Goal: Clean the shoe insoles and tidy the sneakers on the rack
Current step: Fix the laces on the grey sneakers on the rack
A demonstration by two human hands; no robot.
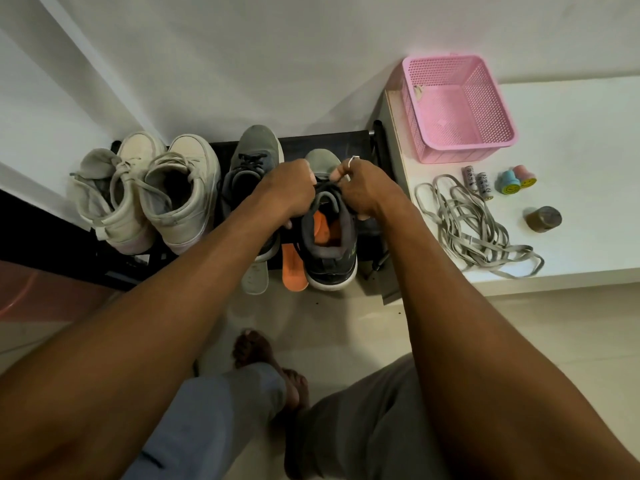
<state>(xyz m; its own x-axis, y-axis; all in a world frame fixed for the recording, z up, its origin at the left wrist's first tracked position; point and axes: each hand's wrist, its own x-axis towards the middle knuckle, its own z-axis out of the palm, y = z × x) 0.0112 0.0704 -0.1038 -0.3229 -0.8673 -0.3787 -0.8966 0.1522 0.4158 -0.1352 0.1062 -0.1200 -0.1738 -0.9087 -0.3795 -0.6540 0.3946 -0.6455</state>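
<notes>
while the left hand (287, 194) grips the near side of the dark sneaker (332, 261) at the right end of the rack (329, 140), the right hand (362, 190) pinches its laces (329, 184); both hands are curled tight. pull the tongue (327, 201) forward to widen the opening. then press the orange insole (320, 228), which sits crooked inside, flat from toe to heel.

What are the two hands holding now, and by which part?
The left hand and the right hand both grip the dark grey sneaker by its black laces.
</notes>
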